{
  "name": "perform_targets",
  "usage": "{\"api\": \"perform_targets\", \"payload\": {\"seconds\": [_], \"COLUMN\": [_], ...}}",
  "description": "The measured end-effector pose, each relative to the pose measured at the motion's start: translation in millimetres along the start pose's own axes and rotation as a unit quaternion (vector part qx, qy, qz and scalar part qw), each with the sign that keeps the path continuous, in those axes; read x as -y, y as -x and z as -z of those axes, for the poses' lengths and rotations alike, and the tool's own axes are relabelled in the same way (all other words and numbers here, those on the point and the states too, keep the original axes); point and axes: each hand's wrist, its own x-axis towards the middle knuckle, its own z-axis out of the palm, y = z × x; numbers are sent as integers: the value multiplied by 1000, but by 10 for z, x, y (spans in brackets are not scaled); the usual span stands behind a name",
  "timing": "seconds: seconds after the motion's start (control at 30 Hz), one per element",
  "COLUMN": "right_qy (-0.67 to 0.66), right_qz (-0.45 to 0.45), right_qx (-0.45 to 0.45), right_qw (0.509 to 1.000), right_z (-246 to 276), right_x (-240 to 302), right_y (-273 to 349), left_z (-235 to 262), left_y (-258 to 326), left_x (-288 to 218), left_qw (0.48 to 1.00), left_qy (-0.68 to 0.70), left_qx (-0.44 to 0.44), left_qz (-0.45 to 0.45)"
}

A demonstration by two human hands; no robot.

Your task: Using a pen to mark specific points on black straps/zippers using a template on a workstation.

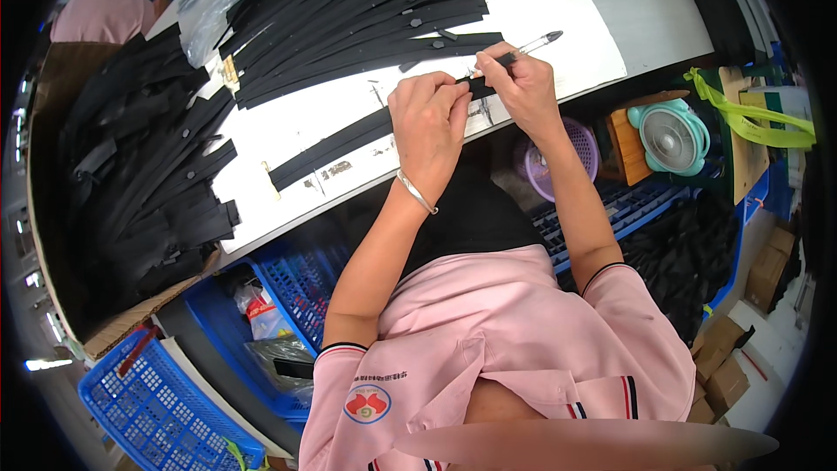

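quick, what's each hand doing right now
Left hand: fingers closed, pinching the black strap on the white table.
Right hand: closed on a pen.

strap point(349, 141) end hidden under left hand point(427, 126), pen point(523, 48) partly covered

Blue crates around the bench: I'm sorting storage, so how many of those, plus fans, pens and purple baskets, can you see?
Blue crates: 3
Fan, teal: 1
Pen, in the right hand: 1
Purple basket: 1
Total: 6
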Motion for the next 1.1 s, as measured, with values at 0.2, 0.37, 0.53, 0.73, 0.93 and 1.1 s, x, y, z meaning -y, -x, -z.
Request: {"api": "perform_targets", "payload": {"seconds": [0.2, 0.37, 0.53, 0.73, 0.93, 1.1], "right_qy": [-49, -25, 18, -90, -72, -60], "right_qz": [2, -2, 34, -4, 35, 27], "right_qx": [-19, 50, 39, 11, -33, -27], "right_qw": [999, 998, 998, 996, 996, 997], "right_z": [-9, 99, 59, 93, 66, 58], "right_x": [-3, 30, 17, -7, -40, -35], "right_y": [11, 51, 35, 89, 111, 95], "left_z": [-14, -16, -22, 38, -78, -76], "left_y": [2, 12, 12, -23, -511, -861], "left_x": [11, 21, 19, 56, 546, 794], "left_qw": [1000, 1000, 1000, 998, 985, 989], "left_qy": [-7, -3, -5, -56, -107, -81], "left_qx": [-4, -9, -16, 31, 135, 118], "left_qz": [-5, -11, -3, 24, 0, -34]}}
